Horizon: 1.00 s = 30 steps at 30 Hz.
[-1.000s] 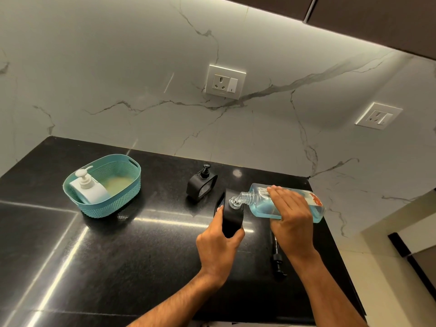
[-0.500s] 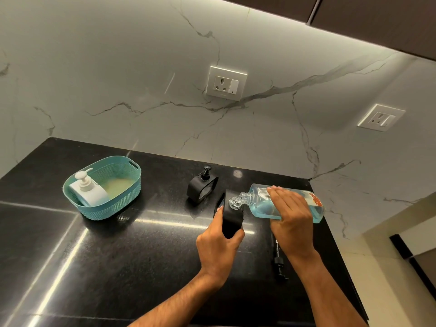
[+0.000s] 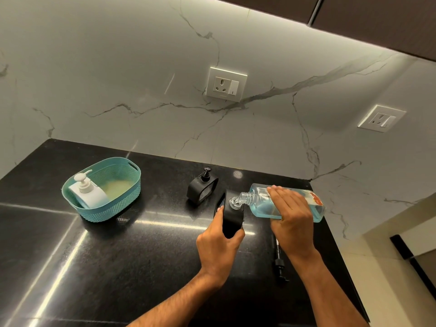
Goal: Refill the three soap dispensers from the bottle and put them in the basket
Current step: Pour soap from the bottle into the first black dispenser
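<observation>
My left hand [image 3: 218, 246] grips an open black soap dispenser [image 3: 232, 218] standing on the black counter. My right hand [image 3: 291, 215] holds a clear refill bottle [image 3: 262, 204] of pale blue liquid, tipped almost flat with its neck over the dispenser's mouth. The dispenser's black pump [image 3: 279, 263] lies on the counter under my right wrist. A second black dispenser [image 3: 201, 188], pump fitted, stands just behind. A white dispenser [image 3: 88, 192] sits in the teal basket [image 3: 111, 208] at the left.
The black stone counter [image 3: 118, 256] ends at a marble wall behind and drops off at the right edge past the bottle. Two wall sockets [image 3: 226, 84] [image 3: 381, 119] sit above. Dark cabinets hang overhead.
Both hands, the bottle and the dispenser hold the same pose. Only the camera has shifted slightly.
</observation>
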Motion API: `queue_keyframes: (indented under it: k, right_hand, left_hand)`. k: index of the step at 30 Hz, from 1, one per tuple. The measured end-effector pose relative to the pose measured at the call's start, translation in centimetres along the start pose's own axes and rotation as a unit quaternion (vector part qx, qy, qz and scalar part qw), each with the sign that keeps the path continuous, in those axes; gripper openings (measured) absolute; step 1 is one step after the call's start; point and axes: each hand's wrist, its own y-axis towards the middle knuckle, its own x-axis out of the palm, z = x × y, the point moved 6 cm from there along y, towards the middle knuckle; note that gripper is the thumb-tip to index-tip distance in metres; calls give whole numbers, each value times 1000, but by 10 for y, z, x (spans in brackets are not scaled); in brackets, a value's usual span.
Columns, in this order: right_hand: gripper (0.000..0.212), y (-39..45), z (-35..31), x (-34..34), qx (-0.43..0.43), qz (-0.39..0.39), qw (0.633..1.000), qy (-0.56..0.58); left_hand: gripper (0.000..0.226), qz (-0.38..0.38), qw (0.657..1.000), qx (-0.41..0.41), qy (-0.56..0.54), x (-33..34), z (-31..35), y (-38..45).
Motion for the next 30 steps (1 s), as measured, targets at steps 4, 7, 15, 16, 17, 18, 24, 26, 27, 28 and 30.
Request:
queue_keyframes:
  k: [4,7,15,16,17,18,24,26,27,28,30]
  right_hand:
    - [76,1,0,-1,-2,0,1000,-3]
    - [75,2,0,-1,-1,-2,1000,-3]
    - [76,2,2,-2,-6,-4,1000,-6]
    - [76,2,2,-2,-6,-4,1000,-7]
    - [77,2,3,-2,-6,-4,1000,-7]
    - [77,1,3,-2,-6,-2,1000,-7]
    - [76,-1,6,0,-8,1,1000,-10]
    - [76,-2,8,1,-6,-1,1000,-8]
    - [76,-2,8,1,-6,-3,1000,-8]
    - [75,-3,8,1,-5,-4,1000,-7]
    - [75,-4,9,2,-1,-9,1000,-3]
  left_hand:
    - [68,1,1000,7,-5,-1,1,1]
    - [69,-1,1000,7,-5,0,2,1]
    - [66,-6,1000,7,-5,0,3,2]
    - [67,-5,1000,8,-5,0,3,2]
    - [67,-4,1000,8,-5,1,3,2]
    - [67,-4,1000,7,-5,1,3,2]
    - [64,-1,1000,7,1,2,2,1]
    - [64,-1,1000,7,2,2,2,0]
    - [65,-2,1000,7,3,2,2,0]
    - [65,-3,1000,7,4,2,2,0]
    - [64,-4,1000,10,4,2,1,0]
